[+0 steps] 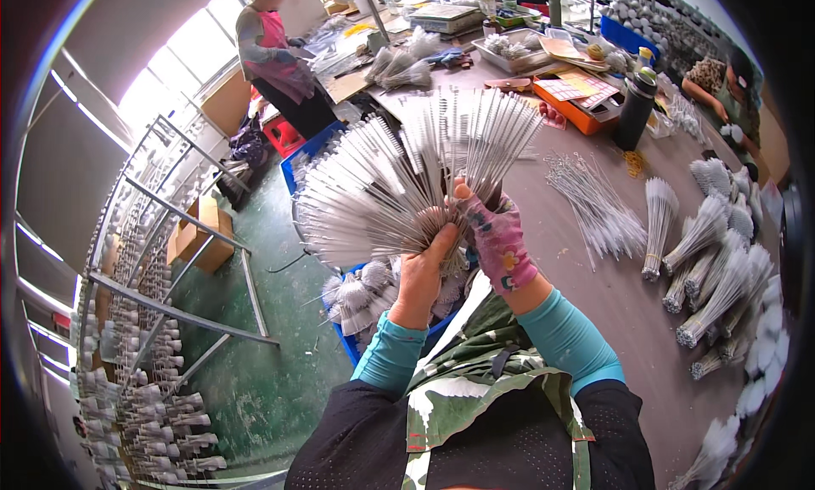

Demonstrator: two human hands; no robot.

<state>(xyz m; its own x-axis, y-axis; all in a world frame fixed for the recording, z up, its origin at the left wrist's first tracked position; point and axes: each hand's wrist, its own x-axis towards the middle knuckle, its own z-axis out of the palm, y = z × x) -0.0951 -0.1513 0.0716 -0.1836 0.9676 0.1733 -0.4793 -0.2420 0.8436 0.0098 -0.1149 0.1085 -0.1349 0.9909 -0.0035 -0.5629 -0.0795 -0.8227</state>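
Observation:
A wide fan of thin white wire-handled brushes (365,193) spreads out in front of me, their bristle ends pointing up and outward. My bare left hand (424,261) is closed around the gathered stems at the lower middle of the fan. Against its right side, my right hand (501,240), in a pink patterned glove with bare fingertips, is closed on the stems of the right-hand part. Some fingers of both hands are hidden behind the brushes. Below the hands, a blue bin (350,341) holds tied brush bundles (365,291).
Loose brushes (594,206) lie on the brown table (586,320), with tied bundles (722,286) at the right. A dark flask (635,108) stands near an orange box (573,108). Co-workers stand far left (284,57) and sit right (730,100). A metal rack (182,303) is left.

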